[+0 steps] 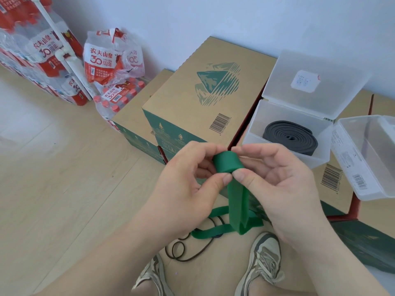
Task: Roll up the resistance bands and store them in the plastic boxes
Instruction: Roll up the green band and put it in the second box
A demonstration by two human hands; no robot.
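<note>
Sneakers sit lowest in my feed: the left sneaker (152,274) and the right sneaker (263,259), both on the pale wooden floor (64,167). Just ahead of them, several thin dark elastic loops (177,251) lie on the floor.

Above these, I see 2 forearms reach in and the hands meet at the centre of the view. The left hand (188,182) pinches the rolled end of the green resistance band (237,201), thumb below and fingers curled over the top. The right hand (277,178) pinches the same roll from the opposite side, and the 2 thumb tips sit side by side. The roll forms a short cylinder held in the air between the hands. The unrolled remainder hangs straight down from it. Its slack lies folded on the floor near the right sneaker and crosses the loops.

Behind the hands stand several cardboard cartons (192,86). On a lower carton, right of the tallest one, stands 1 open plastic box (254,124) with its hinged lid (310,82) tilted back. A black resistance band (290,136) lies coiled flat inside it. A second plastic box (350,167) sits just beside it at the right frame edge.

At far left, shrink-wrapped packs of bottled water (42,56) stand against the white wall.
</note>
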